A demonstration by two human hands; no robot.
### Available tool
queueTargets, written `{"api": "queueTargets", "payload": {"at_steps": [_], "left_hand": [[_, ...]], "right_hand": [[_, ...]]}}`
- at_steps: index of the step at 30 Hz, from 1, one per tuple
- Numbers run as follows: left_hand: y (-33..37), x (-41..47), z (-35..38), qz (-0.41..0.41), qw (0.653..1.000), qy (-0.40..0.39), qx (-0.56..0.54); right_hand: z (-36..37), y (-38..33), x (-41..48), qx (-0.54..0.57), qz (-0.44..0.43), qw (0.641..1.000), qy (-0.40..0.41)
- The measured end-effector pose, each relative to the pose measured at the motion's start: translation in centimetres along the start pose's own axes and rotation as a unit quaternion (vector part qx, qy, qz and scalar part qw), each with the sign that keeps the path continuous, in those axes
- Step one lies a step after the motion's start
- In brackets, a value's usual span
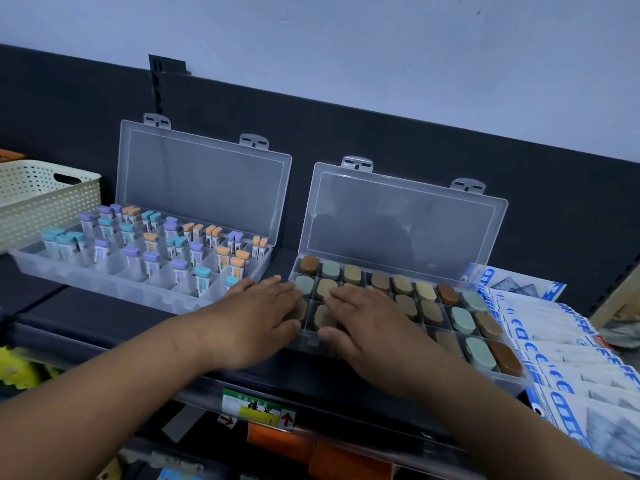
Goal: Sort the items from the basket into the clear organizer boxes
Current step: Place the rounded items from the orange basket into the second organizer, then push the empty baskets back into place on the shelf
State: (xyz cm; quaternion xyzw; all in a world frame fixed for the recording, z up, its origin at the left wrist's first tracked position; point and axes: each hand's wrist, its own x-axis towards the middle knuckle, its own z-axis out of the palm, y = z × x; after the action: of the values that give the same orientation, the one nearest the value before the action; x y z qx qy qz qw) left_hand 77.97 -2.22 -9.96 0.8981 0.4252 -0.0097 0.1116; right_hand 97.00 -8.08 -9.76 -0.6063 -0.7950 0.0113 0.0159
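Two clear organizer boxes stand open on a dark shelf, lids leaning back. The left box (pixel 104 282) holds several upright small tubes with purple, teal and orange caps. The right box (pixel 519 379) holds oval erasers in brown, tan and grey-green. My left hand (pixel 256 313) lies flat, fingers straight, at the right box's near left corner. My right hand (pixel 367 323) lies flat over the erasers in the box's left compartments. Neither hand holds anything. The cream perforated basket (pixel 41 202) stands at the far left, its inside hidden.
Blue-and-white packets (pixel 568 351) lie overlapped to the right of the boxes. A price label (pixel 256 408) is fixed on the shelf's front edge. Below are orange and yellow goods. A dark back panel rises behind the lids.
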Motion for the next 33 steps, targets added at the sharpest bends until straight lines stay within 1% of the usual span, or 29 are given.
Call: {"api": "queueTargets", "payload": {"at_steps": [3, 7, 14, 19, 26, 29, 33], "left_hand": [[-0.3, 1.3, -0.3, -0.022, 1.0, -0.01, 0.004], [-0.3, 2.1, 0.1, -0.022, 0.999, -0.035, 0.032], [-0.3, 1.8, -0.1, -0.013, 1.0, -0.017, 0.018], [-1.3, 0.0, -0.5, -0.013, 1.0, 0.015, 0.006], [-7.1, -3.4, -1.8, -0.032, 0.997, 0.065, 0.003], [-10.8, -5.6, -2.6, -0.041, 0.996, 0.073, 0.002], [-17.3, -8.4, -4.1, -0.063, 0.993, 0.103, 0.01]], "right_hand": [[-0.3, 0.7, 1.8, 0.0, 0.017, 1.0, -0.007], [0.0, 1.1, 3.0, 0.002, 0.021, 1.0, -0.023], [-0.3, 0.6, 2.7, 0.003, 0.03, 0.999, -0.029], [-1.0, -1.2, 3.3, 0.021, 0.023, 0.999, 0.013], [-1.2, -8.0, 6.1, 0.016, -0.031, 0.999, 0.023], [-1.4, -12.0, 8.3, 0.026, -0.049, 0.998, 0.036], [-1.1, -17.2, 11.8, 0.023, -0.048, 0.998, 0.039]]}}
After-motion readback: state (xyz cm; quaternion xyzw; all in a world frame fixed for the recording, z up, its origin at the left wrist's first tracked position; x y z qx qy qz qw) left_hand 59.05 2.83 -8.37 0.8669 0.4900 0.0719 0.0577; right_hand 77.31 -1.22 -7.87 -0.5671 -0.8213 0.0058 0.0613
